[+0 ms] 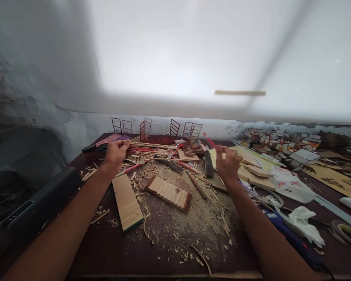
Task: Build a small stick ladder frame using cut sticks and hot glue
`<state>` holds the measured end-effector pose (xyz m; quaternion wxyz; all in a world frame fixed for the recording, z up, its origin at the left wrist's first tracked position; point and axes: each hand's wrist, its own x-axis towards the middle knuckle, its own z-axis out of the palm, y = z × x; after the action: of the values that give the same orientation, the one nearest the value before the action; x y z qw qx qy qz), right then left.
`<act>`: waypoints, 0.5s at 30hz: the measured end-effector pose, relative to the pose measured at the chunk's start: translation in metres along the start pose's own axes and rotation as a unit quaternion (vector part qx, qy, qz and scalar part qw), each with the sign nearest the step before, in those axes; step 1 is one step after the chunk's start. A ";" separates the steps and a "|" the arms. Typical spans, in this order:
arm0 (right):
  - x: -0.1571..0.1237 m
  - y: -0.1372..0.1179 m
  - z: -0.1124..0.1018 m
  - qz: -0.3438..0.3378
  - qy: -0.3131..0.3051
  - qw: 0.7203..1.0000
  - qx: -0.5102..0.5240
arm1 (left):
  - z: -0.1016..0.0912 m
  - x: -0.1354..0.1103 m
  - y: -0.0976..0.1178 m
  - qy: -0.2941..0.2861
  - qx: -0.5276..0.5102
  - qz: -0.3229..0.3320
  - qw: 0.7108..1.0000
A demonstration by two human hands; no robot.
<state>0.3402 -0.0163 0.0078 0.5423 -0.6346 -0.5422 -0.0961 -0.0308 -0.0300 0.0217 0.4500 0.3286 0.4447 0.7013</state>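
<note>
My left hand (116, 155) is closed around thin wooden sticks (155, 144), which reach out to the right above the cluttered table. My right hand (228, 163) pinches a slim red-pink stick-like tool (210, 140) that points up and to the left; its exact kind is too blurred to tell. Below and between both hands lies a wavy-topped wooden block (170, 192) with dark reddish ends. A flat pale board (127, 203) with a green end rests near my left forearm. A wooden-handled tool (196, 185) lies left of my right wrist.
Wood shavings (178, 242) cover the dark table. Small dark-red frames (174, 128) stand at the back. A dark-headed tool (208, 164) lies near my right hand. A black device (41, 199) sits left; wood pieces, plastic, tissue (304, 222) and a tape roll (349, 233) crowd the right.
</note>
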 end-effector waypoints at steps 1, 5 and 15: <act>-0.004 -0.005 0.002 -0.030 -0.013 0.999 -0.021 | 0.002 -0.002 -0.001 -0.011 0.000 0.006 1.000; -0.030 -0.035 0.011 -0.150 -0.163 0.970 0.103 | 0.012 -0.010 -0.010 -0.046 0.003 0.010 0.999; -0.049 -0.051 0.016 -0.037 -0.330 0.883 0.333 | 0.022 -0.027 -0.021 -0.097 0.020 -0.017 0.995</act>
<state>0.2734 -0.0411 -0.0032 0.5077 -0.3913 -0.7126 0.2852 0.0056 -0.0431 0.0099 0.4960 0.3971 0.4184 0.6490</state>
